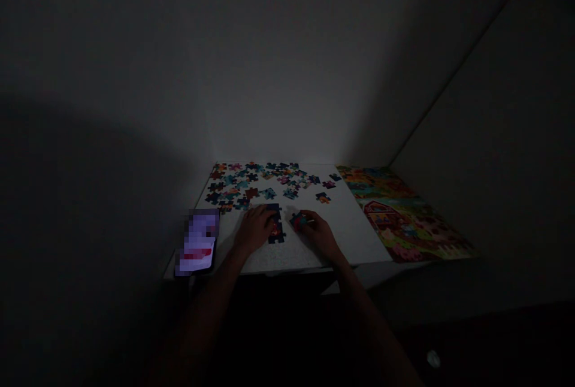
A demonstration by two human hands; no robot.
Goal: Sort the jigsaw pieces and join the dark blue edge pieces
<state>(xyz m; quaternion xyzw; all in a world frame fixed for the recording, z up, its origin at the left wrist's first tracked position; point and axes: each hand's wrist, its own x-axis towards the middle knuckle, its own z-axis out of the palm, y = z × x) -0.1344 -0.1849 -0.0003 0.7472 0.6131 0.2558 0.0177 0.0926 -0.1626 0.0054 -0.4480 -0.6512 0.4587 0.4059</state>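
My left hand (255, 228) rests with its fingers laid over the left side of a joined section of jigsaw puzzle (277, 232), dark blue with a reddish figure. Part of that section is hidden under the fingers. Just to its right, my right hand (318, 232) pinches a single puzzle piece (296, 220), dark teal with a pink-red patch. A small gap separates the held piece from the joined section. Beyond both hands, several loose puzzle pieces (268, 193) lie scattered, and an orange-marked piece (322, 197) is nearest past my right hand.
A lit phone (198, 243) stands at the table's left edge, its screen blurred. On the right lies a colourful farm picture sheet (404, 219). The white tabletop (354, 237) meets a wall (278, 105) at the back. The room is dim.
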